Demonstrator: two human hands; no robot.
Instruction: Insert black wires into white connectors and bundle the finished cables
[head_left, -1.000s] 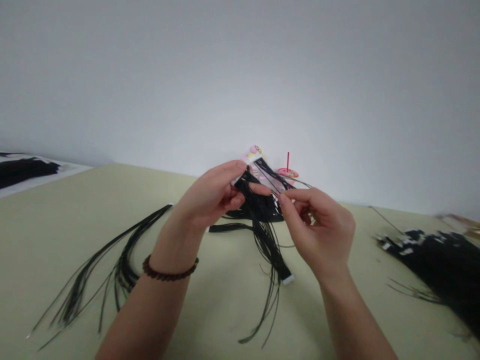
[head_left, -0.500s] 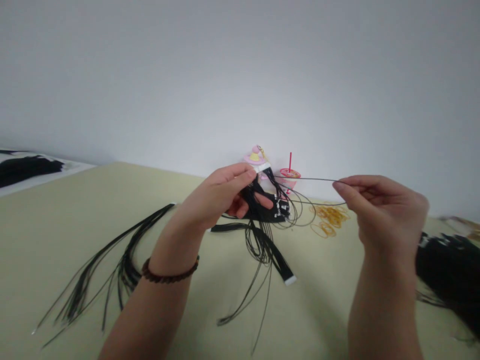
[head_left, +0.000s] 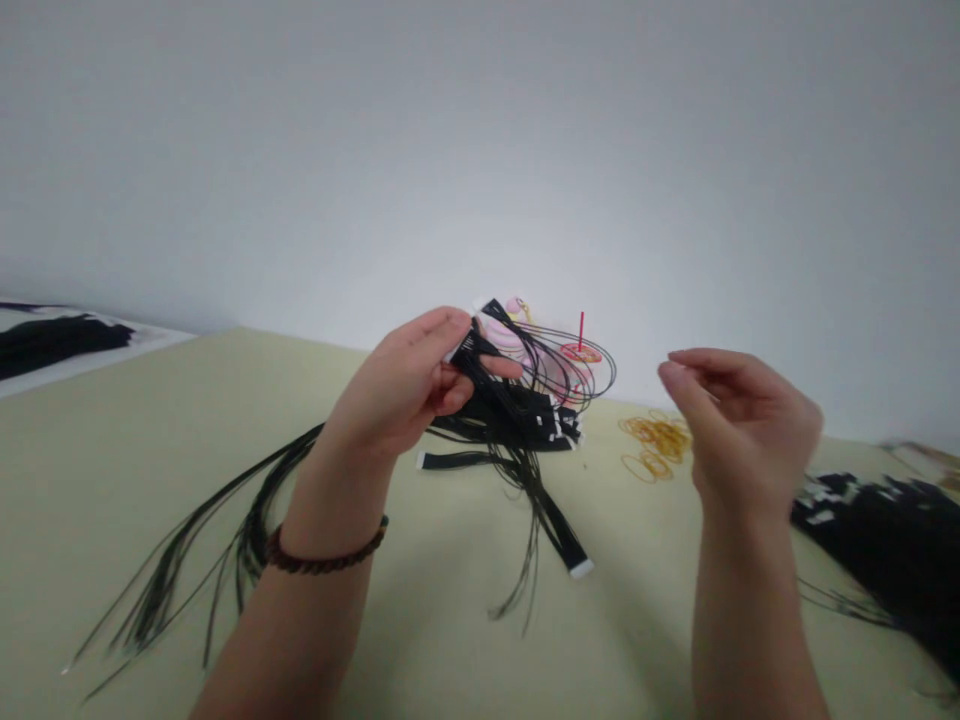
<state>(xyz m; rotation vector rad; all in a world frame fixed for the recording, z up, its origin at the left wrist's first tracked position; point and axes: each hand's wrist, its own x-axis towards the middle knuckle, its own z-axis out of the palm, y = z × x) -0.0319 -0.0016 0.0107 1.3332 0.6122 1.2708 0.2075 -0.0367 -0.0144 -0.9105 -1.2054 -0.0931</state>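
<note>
My left hand (head_left: 420, 375) is closed on a black wire harness (head_left: 491, 365), pinching it near a white connector end between thumb and fingers. One finger reaches in among the wires. Thin wires loop out to the right of that hand, and others hang down toward the table. To the right, my right hand (head_left: 739, 420) is raised with thumb and forefinger pinched together. No wire shows between its fingertips. Under the left hand lies another black harness (head_left: 559, 530) with a white connector at its lower end.
On the pale table (head_left: 465, 670), loose black wires (head_left: 255, 510) spread at left. Yellow rubber bands (head_left: 652, 440) lie near the wall. A pink item with a red straw (head_left: 581, 330) stands behind the harness. A pile of black harnesses (head_left: 885, 545) sits at right, and another dark bundle (head_left: 60, 342) far left.
The wire stretched between my hands has left my right hand's fingers and now curls beside the left hand. Both hands have shifted slightly left.
</note>
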